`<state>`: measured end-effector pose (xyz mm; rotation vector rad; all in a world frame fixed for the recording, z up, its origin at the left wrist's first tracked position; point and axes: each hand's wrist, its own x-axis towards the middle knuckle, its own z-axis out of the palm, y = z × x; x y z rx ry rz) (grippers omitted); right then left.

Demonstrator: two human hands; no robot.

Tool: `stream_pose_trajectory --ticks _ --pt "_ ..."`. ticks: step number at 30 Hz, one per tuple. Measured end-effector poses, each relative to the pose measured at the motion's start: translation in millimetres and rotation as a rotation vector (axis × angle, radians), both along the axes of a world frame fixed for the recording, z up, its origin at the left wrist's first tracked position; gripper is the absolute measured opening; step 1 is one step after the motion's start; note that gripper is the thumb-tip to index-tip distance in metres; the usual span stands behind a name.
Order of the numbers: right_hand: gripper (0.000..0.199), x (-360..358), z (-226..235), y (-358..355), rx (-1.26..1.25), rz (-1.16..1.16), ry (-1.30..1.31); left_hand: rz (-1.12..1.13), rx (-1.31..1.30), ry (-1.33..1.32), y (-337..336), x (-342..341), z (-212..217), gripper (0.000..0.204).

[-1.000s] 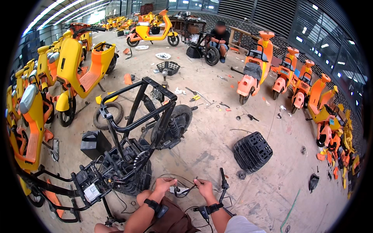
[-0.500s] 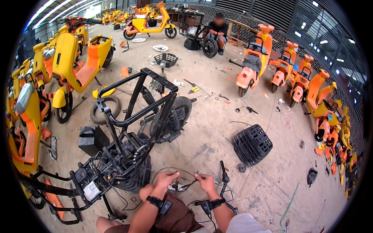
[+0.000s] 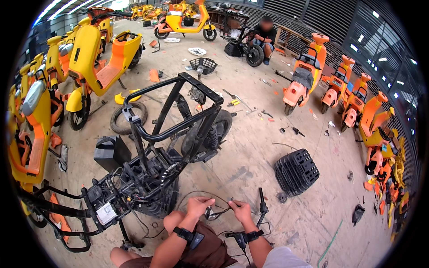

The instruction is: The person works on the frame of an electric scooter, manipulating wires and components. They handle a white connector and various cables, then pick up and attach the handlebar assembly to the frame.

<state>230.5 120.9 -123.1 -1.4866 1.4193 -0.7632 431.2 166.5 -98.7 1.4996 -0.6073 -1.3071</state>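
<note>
Flr (image 3: pixel 243 154) (scuffed) has blk baskets (image 3: pixel 297 173), loose tyre (image 3: pixel 119 130), blk box (image 3: pixel 107 154) on it.

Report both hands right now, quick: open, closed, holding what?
Left hand: closed in a pinch; what it grips is too small to tell.
Right hand: closed, pinching a thin dark cable.

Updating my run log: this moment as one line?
left hand: at thin dark cables, grip unclear | right hand: pinching cables | nearby: black metal scooter frame, black slatted plastic basket

Two hands (image 3: pixel 199 207), one stripped frame (image 3: pixel 147 178), one loose tyre (image 3: pixel 114 121), one black box (image 3: pixel 111 154), seemingly four orange scooters (image 3: pixel 319 56) at right.
</note>
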Motion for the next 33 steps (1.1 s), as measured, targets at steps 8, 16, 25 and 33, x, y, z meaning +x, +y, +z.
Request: stream_pose_trajectory --ticks 8,16,25,33 --pt "0.026 1.5 5.5 1.6 -0.008 -0.007 0.014 -0.022 -0.016 -0.016 -1.4 -2.8 3.8 0.027" --pt "0.027 5.9 0.1 -0.1 -0.036 -0.005 0.026 -0.025 0.003 -0.043 -3.4 -3.1 12.4 0.025" --pt "0.028 8.9 -1.4 2.1 -0.027 -0.016 0.002 -0.023 -0.04 -0.052 -8.1 -6.1 -6.1 0.029" --pt "0.026 9.0 -2.2 2.6 -0.039 -0.029 -0.052 0.001 -0.059 -0.047 -8.1 -7.3 -11.5 0.029"
